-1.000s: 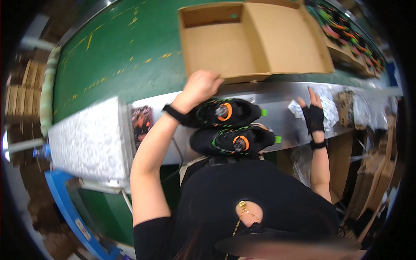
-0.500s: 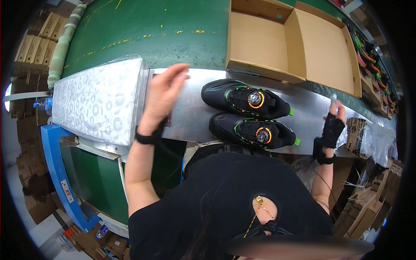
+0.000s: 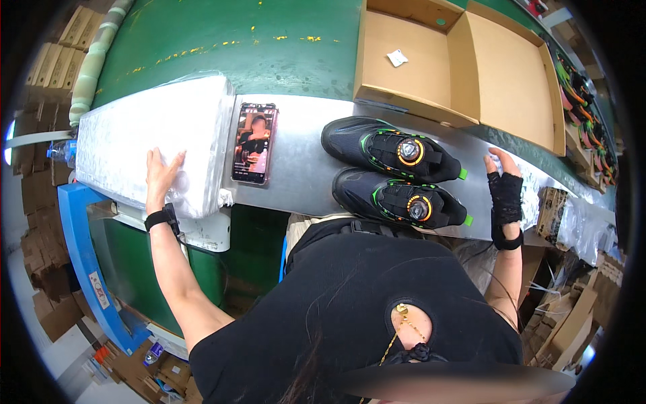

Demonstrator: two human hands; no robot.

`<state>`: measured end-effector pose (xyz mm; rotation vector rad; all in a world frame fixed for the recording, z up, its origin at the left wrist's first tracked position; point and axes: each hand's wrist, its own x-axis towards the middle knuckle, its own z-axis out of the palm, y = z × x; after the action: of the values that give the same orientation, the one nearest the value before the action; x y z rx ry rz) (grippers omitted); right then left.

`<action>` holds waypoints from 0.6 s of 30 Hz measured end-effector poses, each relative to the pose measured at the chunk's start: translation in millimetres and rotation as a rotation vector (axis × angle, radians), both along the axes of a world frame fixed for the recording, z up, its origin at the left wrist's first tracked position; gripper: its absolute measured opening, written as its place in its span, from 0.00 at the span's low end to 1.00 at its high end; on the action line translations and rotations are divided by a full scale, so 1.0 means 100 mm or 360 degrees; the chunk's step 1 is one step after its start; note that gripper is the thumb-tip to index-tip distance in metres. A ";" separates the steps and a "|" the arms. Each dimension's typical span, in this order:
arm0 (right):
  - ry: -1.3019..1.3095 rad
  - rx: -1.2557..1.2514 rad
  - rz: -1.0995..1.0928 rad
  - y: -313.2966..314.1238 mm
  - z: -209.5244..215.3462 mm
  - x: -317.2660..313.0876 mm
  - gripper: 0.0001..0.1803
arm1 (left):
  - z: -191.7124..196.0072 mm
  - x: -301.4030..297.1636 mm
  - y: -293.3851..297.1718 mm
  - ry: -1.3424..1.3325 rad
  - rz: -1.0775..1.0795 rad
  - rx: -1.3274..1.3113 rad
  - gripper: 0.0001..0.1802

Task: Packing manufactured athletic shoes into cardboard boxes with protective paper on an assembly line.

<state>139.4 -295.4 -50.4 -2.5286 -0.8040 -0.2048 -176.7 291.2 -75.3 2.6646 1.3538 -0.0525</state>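
My left hand (image 3: 161, 176) lies on a stack of white sheets (image 3: 121, 148) in clear plastic, its fingers apart. My right hand (image 3: 506, 192), in a black fingerless lace glove, hovers by the heels of the shoes with its fingers loosely spread. I see nothing held in it. Two black shoes with green pull tabs and orange-ringed dials, a far shoe (image 3: 377, 148) and a near shoe (image 3: 390, 196), lie side by side on the metal worktop (image 3: 296, 161). Beyond them stands an open cardboard shoebox (image 3: 410, 84) with a small white packet (image 3: 397, 58) inside.
A phone (image 3: 254, 145) with a lit screen lies between the stack and the shoes. The green table surface (image 3: 235, 64) stretches behind. More shoes (image 3: 585, 121) line the far right. Clear plastic bags (image 3: 589, 225) hang at the right, and a blue frame (image 3: 91, 256) stands at the left.
My left hand has moved left onto the sheets, uncovering the phone. The sheets' ring pattern no longer shows. A white packet now lies in the shoebox. My right hand has shifted slightly left.
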 end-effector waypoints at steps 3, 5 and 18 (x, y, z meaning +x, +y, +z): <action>-0.0061 -0.0486 -0.0336 -0.41 -0.44 0.04 0.17 | 0.01 0.04 -0.08 0.0117 0.0022 -0.0027 0.48; 0.0139 -0.0539 -0.0298 -0.53 -0.57 -0.07 0.26 | 0.00 0.06 -0.11 0.0126 0.0012 -0.0016 0.50; 0.0065 -0.0362 -0.0087 -0.52 -0.33 -0.18 0.29 | 0.20 0.11 -0.17 -0.0145 0.0122 0.0453 0.17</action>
<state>120.9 -347.2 -83.7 -2.7603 -0.7814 -0.0831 -165.8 273.7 -55.4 2.7944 1.5342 0.2882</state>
